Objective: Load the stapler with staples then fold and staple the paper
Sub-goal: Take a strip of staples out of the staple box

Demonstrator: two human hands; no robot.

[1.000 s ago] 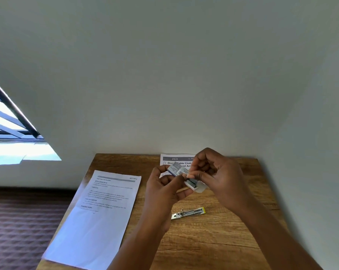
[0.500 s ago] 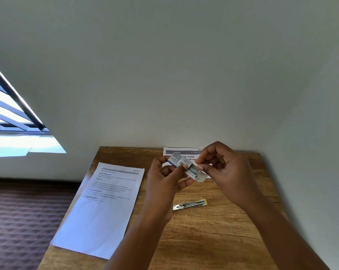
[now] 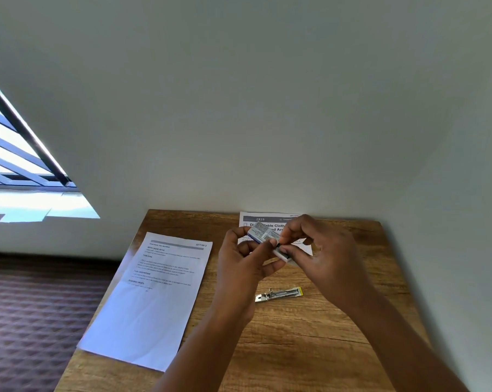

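Observation:
A small staple box [image 3: 263,232] with a barcode label is held above the wooden table [image 3: 310,335]. My left hand [image 3: 243,267] grips its sleeve. My right hand [image 3: 324,256] pinches the white inner tray [image 3: 281,253], which sticks partly out of the sleeve. A small silver stapler [image 3: 278,294] with a yellow end lies flat on the table below my hands. A printed white sheet of paper [image 3: 151,295] lies on the table's left side, overhanging the left edge.
A second printed sheet [image 3: 256,220] lies at the table's back edge, partly hidden by my hands. White walls stand behind and to the right of the table. Dark patterned carpet [image 3: 35,321] is at the left, below a window.
My view has tilted, so the table sits slightly higher in the frame. My right fingers have closed further over the inner tray of the staple box. The stapler and paper have stayed put.

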